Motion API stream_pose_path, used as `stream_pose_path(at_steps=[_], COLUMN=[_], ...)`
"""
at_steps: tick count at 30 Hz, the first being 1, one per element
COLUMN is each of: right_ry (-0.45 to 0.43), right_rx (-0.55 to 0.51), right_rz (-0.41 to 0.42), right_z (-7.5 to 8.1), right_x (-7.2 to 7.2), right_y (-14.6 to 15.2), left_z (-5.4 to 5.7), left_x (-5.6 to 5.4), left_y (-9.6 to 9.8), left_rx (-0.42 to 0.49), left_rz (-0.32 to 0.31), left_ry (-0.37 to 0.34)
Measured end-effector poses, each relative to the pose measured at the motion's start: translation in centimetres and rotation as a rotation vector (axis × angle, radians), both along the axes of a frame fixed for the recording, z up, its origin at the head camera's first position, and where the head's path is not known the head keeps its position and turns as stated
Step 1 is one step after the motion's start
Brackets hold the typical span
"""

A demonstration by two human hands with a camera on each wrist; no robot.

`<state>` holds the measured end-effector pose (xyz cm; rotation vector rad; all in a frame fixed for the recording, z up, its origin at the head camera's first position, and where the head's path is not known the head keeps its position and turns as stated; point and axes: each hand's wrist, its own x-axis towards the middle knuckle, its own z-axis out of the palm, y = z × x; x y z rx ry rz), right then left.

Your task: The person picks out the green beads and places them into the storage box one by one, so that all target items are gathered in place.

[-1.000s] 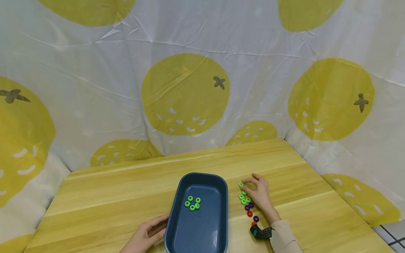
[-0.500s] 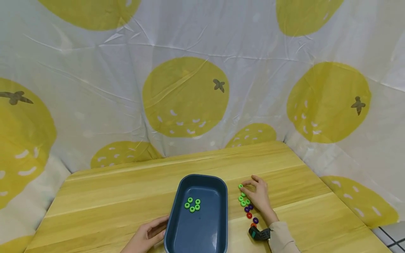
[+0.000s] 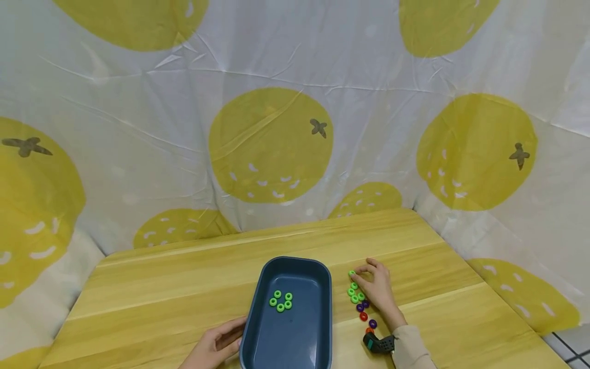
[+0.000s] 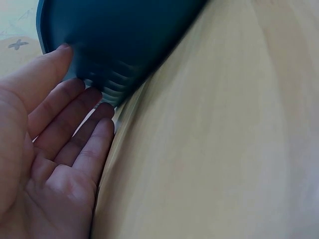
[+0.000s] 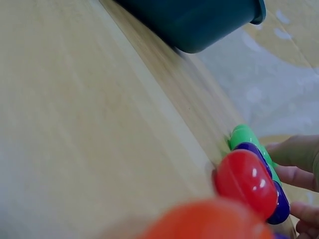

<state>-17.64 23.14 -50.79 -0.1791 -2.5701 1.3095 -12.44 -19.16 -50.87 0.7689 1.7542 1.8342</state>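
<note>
A dark blue basin stands on the wooden table with several small green rings in it. My left hand rests against the basin's left outer wall, its fingers fairly straight and their tips touching the side. To the right of the basin lies a winding row of small rings: green rings farthest away, then purple rings, a red ring and an orange ring. At the far end, my right hand pinches a green ring between thumb and index finger.
A black wrist strap device on the right wrist sits close to the orange ring. Behind the wooden table hangs a white curtain with yellow fruit prints. In the right wrist view, an orange round shape blurs the foreground.
The head view has tilted up a little, so everything sits slightly lower. Both hands keep nearly the same places, and the rings show hardly any shift.
</note>
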Motion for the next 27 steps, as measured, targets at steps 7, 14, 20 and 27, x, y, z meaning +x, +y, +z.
stream_pose_path(at_steps=[7,14,20,27], right_ry=[-0.027,-0.058,-0.042,0.023], right_rx=[-0.022,-0.057,-0.059,-0.105], right_rz=[-0.014,-0.04,-0.048,-0.045], right_z=[0.1,0.9,2.4,5.2], right_x=[0.2,0.2,0.2,0.2], right_y=[0.4,0.7,0.2,-2.5], left_z=[-0.2,-0.2,-0.1,0.2], left_x=[0.1,0.3,0.2,0.1], left_y=[0.2,0.3,0.1,0.0], left_rx=[-0.014,-0.014,-0.011,-0.031], left_rz=[0.011,0.004,-0.002,0.012], left_ry=[0.0,-0.028,-0.052,-0.069])
